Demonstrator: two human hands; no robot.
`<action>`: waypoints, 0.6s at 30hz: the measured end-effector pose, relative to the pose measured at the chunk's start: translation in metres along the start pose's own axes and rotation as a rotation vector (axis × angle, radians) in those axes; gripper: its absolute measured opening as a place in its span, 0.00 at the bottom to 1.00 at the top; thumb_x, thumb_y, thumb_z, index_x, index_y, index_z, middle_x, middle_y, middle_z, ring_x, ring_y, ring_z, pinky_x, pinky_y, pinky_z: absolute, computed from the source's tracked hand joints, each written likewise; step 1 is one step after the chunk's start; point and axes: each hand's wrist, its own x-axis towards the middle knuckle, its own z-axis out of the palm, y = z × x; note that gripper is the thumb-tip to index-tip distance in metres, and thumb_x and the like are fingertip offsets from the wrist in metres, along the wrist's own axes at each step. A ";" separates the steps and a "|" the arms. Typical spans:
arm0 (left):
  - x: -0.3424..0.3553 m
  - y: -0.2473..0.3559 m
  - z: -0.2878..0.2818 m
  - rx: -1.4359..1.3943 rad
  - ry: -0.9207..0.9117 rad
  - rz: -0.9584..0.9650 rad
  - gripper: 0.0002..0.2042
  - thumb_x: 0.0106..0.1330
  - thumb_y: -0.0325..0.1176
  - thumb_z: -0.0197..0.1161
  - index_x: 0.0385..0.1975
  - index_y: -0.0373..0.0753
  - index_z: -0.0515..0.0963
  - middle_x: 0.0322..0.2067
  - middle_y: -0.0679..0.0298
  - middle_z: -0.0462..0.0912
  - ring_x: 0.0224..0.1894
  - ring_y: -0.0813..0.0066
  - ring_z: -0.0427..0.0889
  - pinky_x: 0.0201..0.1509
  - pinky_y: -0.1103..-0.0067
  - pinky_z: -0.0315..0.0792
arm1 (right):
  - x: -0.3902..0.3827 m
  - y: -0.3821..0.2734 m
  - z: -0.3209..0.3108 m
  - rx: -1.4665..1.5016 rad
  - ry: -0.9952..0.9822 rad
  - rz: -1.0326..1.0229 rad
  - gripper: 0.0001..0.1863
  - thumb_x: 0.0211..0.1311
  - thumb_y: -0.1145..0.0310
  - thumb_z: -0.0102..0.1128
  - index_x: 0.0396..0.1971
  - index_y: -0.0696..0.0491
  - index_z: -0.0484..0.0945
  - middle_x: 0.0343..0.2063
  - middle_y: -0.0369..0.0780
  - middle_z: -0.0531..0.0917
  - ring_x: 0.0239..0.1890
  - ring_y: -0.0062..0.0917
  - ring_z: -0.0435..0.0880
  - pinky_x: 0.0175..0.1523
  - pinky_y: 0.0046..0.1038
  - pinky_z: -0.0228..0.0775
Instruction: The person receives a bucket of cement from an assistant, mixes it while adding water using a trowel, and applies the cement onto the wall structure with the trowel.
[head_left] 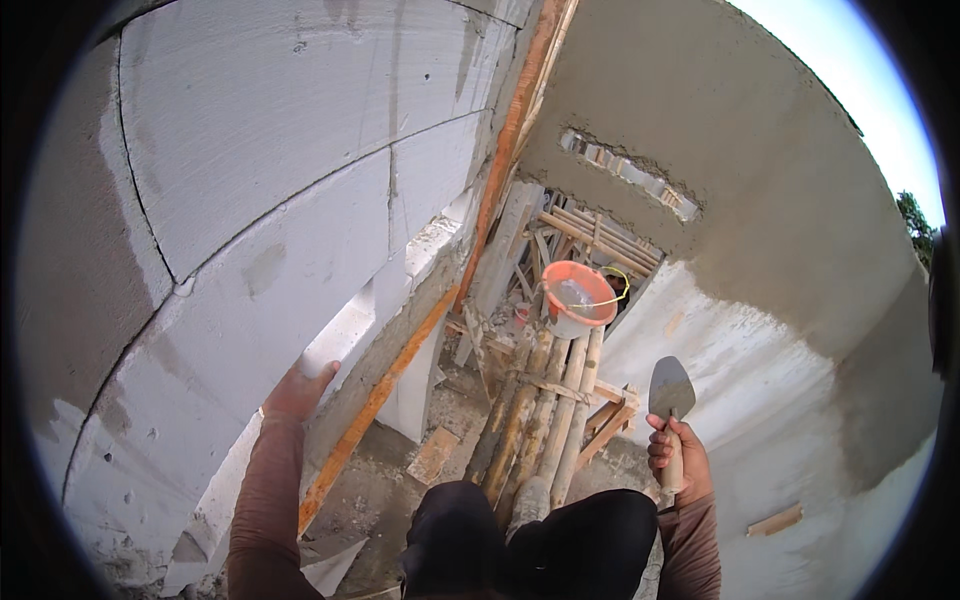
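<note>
My right hand [682,462] is closed around the handle of a trowel [671,388], whose flat grey blade points up and away from me. To the left, my left hand [297,392] rests on the pale ledge [342,325] of a long opening in a light-grey block wall [270,250]. Its thumb is stretched out; the other fingers are mostly hidden. Further ahead, an orange bucket [580,294] with a yellow handle sits on lashed poles [557,385], grey wet stuff inside it. The trowel is apart from the bucket and the walls.
An orange-brown board [375,410] edges the opening below my left hand. On the right stands a wall [740,130] partly coated in grey plaster, with a slot [630,172] through it. Debris covers the floor [385,470] far below. My legs [530,545] are over the poles.
</note>
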 end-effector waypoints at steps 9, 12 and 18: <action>-0.006 -0.008 0.004 0.045 0.063 0.007 0.43 0.58 0.68 0.58 0.62 0.34 0.70 0.56 0.45 0.77 0.61 0.51 0.75 0.64 0.65 0.68 | -0.010 0.018 -0.069 -1.209 0.303 0.079 0.20 0.65 0.62 0.61 0.44 0.66 0.75 0.25 0.41 0.81 0.26 0.27 0.82 0.30 0.33 0.75; -0.013 0.008 -0.009 0.054 0.051 -0.034 0.42 0.57 0.68 0.59 0.60 0.35 0.72 0.54 0.45 0.78 0.59 0.51 0.76 0.63 0.65 0.69 | -0.014 0.061 -0.111 -1.569 0.562 0.007 0.17 0.62 0.62 0.61 0.26 0.64 0.81 0.22 0.44 0.82 0.27 0.28 0.83 0.35 0.31 0.72; -0.001 0.021 -0.006 0.092 0.027 -0.001 0.40 0.57 0.67 0.61 0.57 0.35 0.74 0.48 0.47 0.82 0.52 0.49 0.81 0.56 0.61 0.73 | 0.001 0.173 -0.312 -1.421 0.544 -0.090 0.17 0.57 0.59 0.65 0.30 0.62 0.81 0.28 0.48 0.85 0.33 0.35 0.84 0.39 0.35 0.73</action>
